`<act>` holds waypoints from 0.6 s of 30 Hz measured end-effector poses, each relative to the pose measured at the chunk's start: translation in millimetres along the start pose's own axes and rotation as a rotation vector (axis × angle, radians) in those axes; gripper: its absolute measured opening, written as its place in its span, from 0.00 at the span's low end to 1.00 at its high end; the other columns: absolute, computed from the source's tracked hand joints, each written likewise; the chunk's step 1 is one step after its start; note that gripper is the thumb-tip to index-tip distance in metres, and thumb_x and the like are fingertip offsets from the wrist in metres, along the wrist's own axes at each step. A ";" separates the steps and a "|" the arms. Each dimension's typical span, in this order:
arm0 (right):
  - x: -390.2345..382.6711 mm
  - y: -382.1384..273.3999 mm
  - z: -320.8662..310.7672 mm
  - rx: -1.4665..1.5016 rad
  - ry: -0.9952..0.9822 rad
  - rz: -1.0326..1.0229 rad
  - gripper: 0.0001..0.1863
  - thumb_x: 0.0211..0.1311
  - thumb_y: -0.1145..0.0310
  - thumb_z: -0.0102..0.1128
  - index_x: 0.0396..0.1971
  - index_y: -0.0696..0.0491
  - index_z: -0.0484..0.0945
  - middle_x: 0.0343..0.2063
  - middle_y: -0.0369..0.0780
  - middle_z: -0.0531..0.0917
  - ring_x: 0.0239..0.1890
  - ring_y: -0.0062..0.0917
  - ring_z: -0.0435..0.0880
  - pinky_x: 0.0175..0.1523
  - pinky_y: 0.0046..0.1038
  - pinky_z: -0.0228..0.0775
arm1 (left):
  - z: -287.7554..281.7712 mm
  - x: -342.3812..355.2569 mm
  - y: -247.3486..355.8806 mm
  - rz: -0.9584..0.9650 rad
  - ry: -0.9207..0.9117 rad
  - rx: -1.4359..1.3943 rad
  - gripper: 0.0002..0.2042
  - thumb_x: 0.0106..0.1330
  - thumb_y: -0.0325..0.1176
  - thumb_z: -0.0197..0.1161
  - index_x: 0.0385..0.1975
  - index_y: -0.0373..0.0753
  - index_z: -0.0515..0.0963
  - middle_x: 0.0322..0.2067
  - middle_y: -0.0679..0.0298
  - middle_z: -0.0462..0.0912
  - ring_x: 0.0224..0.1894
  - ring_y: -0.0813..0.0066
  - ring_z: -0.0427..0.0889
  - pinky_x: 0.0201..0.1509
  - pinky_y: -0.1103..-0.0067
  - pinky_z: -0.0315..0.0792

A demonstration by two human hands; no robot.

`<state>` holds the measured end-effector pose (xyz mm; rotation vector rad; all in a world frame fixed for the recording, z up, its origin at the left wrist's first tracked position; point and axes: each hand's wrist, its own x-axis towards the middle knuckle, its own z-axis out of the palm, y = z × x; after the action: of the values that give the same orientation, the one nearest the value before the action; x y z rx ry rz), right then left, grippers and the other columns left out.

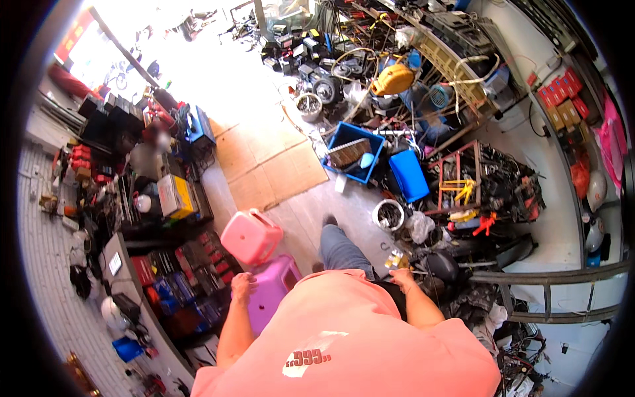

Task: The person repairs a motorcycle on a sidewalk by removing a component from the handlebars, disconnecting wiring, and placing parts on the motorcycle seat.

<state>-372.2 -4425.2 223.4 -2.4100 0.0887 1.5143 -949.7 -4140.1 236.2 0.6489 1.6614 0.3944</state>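
Observation:
My left hand (243, 286) hangs beside the purple plastic stool (270, 294), its fingers loosely bent and a little apart. Nothing shows in it. A pink plastic stool (252, 235) stands just beyond the purple one. On the other side of my body, my right hand (401, 278) has its fingers curled closed. A small yellow-and-silver thing (396, 259) shows right at its fingertips, too small to name. A thin dark hook (383, 246) is close by. My leg in blue jeans (344, 250) is stretched forward on the floor.
Flattened cardboard (271, 173) covers the floor ahead. To the right are a blue crate (356, 151), a blue lid-like panel (409, 175), a white bucket of metal parts (388, 216) and a scrap heap. A loaded counter (142, 264) with shelves of boxes runs along the left.

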 end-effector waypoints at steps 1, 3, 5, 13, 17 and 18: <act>16.7 -33.4 4.1 -0.009 -0.004 -0.033 0.19 0.70 0.55 0.72 0.49 0.55 0.85 0.35 0.44 0.90 0.26 0.29 0.86 0.25 0.33 0.71 | 15.3 10.5 24.3 -0.027 0.007 -0.010 0.09 0.72 0.38 0.61 0.44 0.41 0.81 0.33 0.61 0.85 0.28 0.67 0.84 0.26 0.70 0.77; 30.5 -124.3 22.9 -0.013 -0.032 -0.067 0.20 0.71 0.55 0.72 0.48 0.57 0.85 0.33 0.44 0.89 0.26 0.29 0.87 0.25 0.32 0.73 | 28.3 35.8 56.3 -0.062 0.015 -0.019 0.10 0.73 0.39 0.59 0.43 0.41 0.82 0.30 0.62 0.84 0.26 0.67 0.84 0.28 0.70 0.77; 49.0 -222.6 39.7 -0.083 -0.079 -0.095 0.20 0.71 0.54 0.72 0.48 0.57 0.85 0.32 0.43 0.89 0.26 0.28 0.87 0.25 0.32 0.73 | 10.3 84.7 53.9 0.114 -0.110 0.283 0.11 0.73 0.41 0.60 0.42 0.42 0.84 0.31 0.60 0.86 0.28 0.62 0.86 0.30 0.67 0.79; 128.6 -607.7 49.6 -0.377 0.017 -0.209 0.19 0.69 0.52 0.72 0.32 0.56 0.86 0.27 0.39 0.89 0.20 0.27 0.85 0.22 0.32 0.72 | 0.6 211.2 170.6 -0.165 -0.126 -0.100 0.16 0.72 0.42 0.65 0.49 0.36 0.86 0.42 0.46 0.90 0.44 0.51 0.92 0.49 0.61 0.86; 137.0 -828.8 71.4 -0.487 0.076 -0.534 0.25 0.71 0.48 0.69 0.22 0.54 0.86 0.17 0.39 0.85 0.15 0.27 0.80 0.20 0.32 0.69 | 21.4 270.8 288.2 -0.281 0.119 -0.440 0.15 0.75 0.32 0.61 0.48 0.23 0.82 0.35 0.48 0.87 0.39 0.50 0.91 0.42 0.59 0.88; 120.3 -888.5 100.1 -0.510 0.046 -0.585 0.24 0.70 0.49 0.68 0.22 0.54 0.86 0.18 0.39 0.86 0.13 0.27 0.79 0.20 0.34 0.68 | 10.2 289.2 288.1 -0.254 0.177 -0.452 0.13 0.75 0.32 0.61 0.45 0.25 0.83 0.34 0.48 0.87 0.37 0.50 0.90 0.40 0.59 0.87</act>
<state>-223.2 -3536.4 265.0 -2.4925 -1.0124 1.3011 -910.7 -3737.9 177.4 0.0669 1.7173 0.6306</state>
